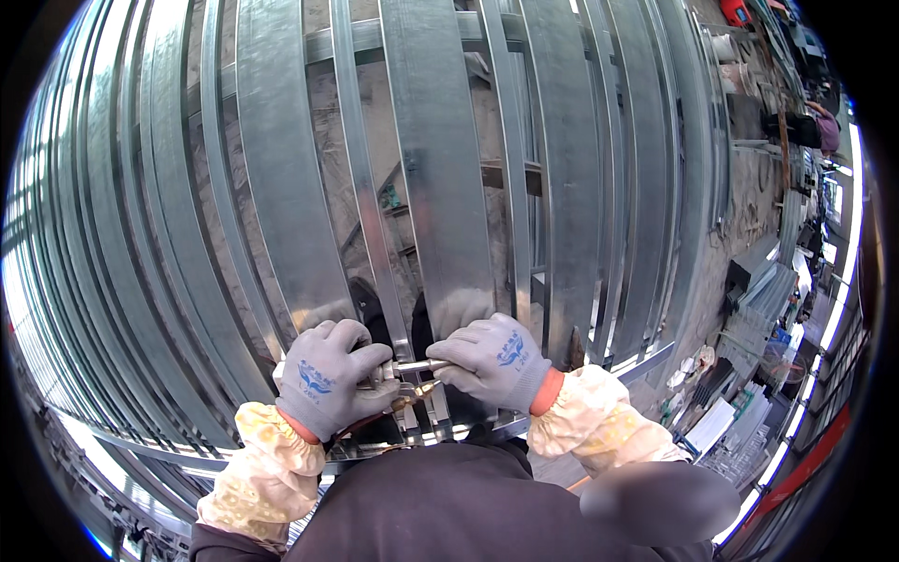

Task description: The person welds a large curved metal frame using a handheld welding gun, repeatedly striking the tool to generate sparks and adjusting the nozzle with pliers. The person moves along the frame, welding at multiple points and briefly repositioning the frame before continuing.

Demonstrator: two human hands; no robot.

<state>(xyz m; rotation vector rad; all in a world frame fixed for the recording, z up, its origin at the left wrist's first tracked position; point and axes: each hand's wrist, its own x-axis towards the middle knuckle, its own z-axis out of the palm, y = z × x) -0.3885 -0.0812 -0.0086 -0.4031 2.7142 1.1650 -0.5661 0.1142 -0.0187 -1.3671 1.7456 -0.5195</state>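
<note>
My left hand (332,377), in a grey glove with an orange cuff, is closed around one end of a thin silvery metal rod (420,366). My right hand (494,361), gloved alike, pinches the rod's other end between thumb and fingers. The rod lies crosswise between both hands, close to my body. Just below it a brass-coloured pointed piece (412,398) shows by my left fingertips; its exact kind I cannot make out. Under and beyond the hands run long flat galvanized metal bars (445,159), with narrower strips (361,178) between them.
A crossbar (646,363) runs under the bars' near ends. Between the bars, gaps show a dusty floor (375,112) and my dark shoes (367,302). To the right lie stacked metal profiles (763,290) and scrap. Far right, a person (824,129) is bent over.
</note>
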